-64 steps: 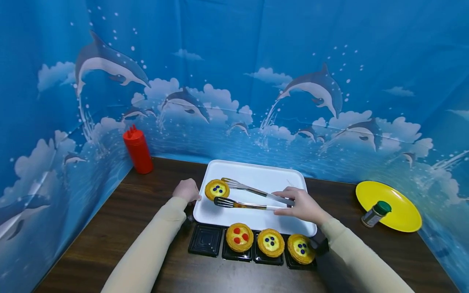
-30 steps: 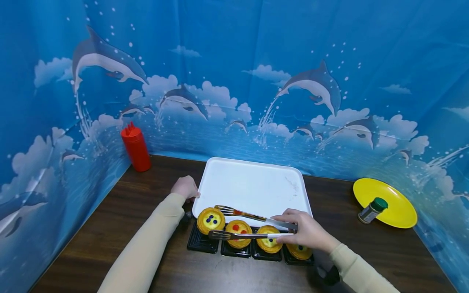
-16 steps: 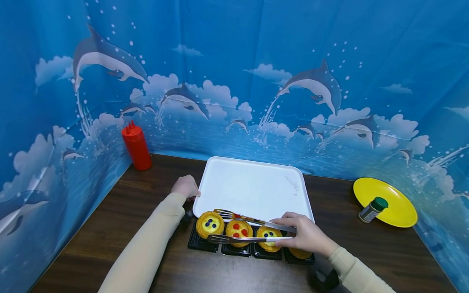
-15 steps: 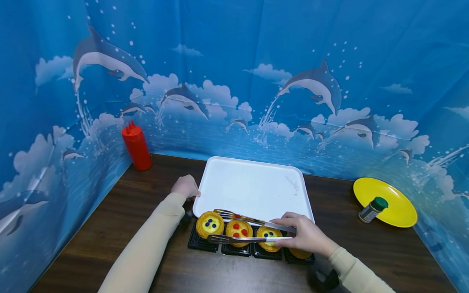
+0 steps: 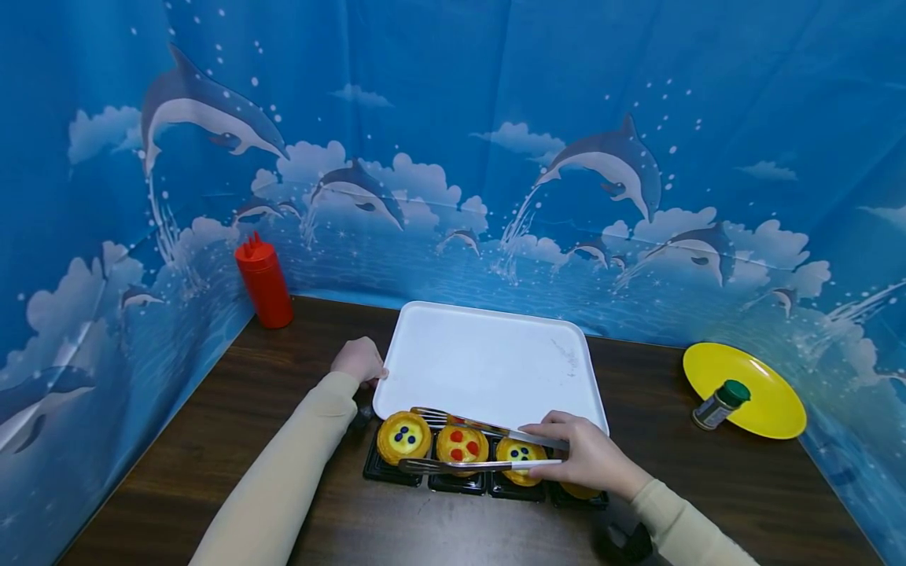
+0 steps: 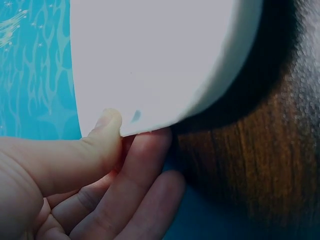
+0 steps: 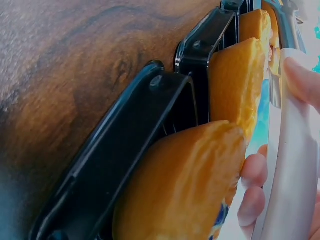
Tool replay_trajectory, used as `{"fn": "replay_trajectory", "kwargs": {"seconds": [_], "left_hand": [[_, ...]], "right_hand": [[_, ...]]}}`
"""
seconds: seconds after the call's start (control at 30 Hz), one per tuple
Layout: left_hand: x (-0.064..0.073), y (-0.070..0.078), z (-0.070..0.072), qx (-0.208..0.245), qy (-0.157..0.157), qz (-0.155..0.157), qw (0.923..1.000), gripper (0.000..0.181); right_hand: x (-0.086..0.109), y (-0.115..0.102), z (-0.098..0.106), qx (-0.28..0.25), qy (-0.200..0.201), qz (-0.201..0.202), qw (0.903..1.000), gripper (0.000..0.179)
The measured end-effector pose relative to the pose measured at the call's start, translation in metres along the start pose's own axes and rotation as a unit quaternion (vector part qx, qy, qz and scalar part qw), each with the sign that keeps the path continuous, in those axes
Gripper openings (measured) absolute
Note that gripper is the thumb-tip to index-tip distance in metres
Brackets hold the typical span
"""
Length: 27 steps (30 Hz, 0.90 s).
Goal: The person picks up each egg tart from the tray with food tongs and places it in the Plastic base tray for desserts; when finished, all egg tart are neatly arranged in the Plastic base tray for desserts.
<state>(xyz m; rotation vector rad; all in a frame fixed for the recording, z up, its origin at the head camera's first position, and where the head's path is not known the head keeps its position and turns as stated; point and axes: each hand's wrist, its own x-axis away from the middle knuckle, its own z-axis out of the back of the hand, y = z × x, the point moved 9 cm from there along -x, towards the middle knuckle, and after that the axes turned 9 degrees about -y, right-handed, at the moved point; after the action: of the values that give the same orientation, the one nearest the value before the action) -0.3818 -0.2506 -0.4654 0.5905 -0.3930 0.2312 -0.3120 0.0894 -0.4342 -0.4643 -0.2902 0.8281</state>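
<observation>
My left hand (image 5: pixel 359 362) pinches the left rim of the white tray (image 5: pixel 488 354); the left wrist view shows the thumb on top and fingers beneath. With my right hand (image 5: pixel 583 454) I hold metal tongs (image 5: pixel 488 466) by their white handles. Their slotted ends lie apart, at the far and near edges of a blueberry-topped tart (image 5: pixel 404 437). That tart sits at the leftmost black container (image 5: pixel 389 473) in a row. Beside it are a red-topped tart (image 5: pixel 462 444) and a blueberry tart (image 5: pixel 521 452), both partly under the tongs. My right hand mostly hides the rightmost tart (image 5: pixel 579 492).
At the back left stands a red squeeze bottle (image 5: pixel 265 287). On the right, a green-capped shaker (image 5: pixel 720 405) leans at the rim of a yellow plate (image 5: pixel 760 393). A dolphin-print curtain (image 5: pixel 453 157) rises behind the dark wooden table (image 5: pixel 325 511).
The blueberry tart has moved with the tongs from the white tray to the leftmost black container. Lately the tongs and tart shift slightly left and nearer. My left hand stays on the tray rim.
</observation>
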Motion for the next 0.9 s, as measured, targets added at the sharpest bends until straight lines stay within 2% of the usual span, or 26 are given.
{"fn": "replay_trajectory", "kwargs": {"seconds": [0.4,0.9], "left_hand": [[0.0022,0.0009,0.0003,0.001,0.006,0.003,1.0,0.015],[0.002,0.0,-0.0005,0.003,0.006,0.01,0.9999,0.014]], "right_hand": [[-0.0021,-0.0085,-0.0011,0.008,-0.002,0.0,1.0,0.055],[-0.0014,-0.007,0.0031,0.007,0.012,-0.006,0.9999,0.055]]}}
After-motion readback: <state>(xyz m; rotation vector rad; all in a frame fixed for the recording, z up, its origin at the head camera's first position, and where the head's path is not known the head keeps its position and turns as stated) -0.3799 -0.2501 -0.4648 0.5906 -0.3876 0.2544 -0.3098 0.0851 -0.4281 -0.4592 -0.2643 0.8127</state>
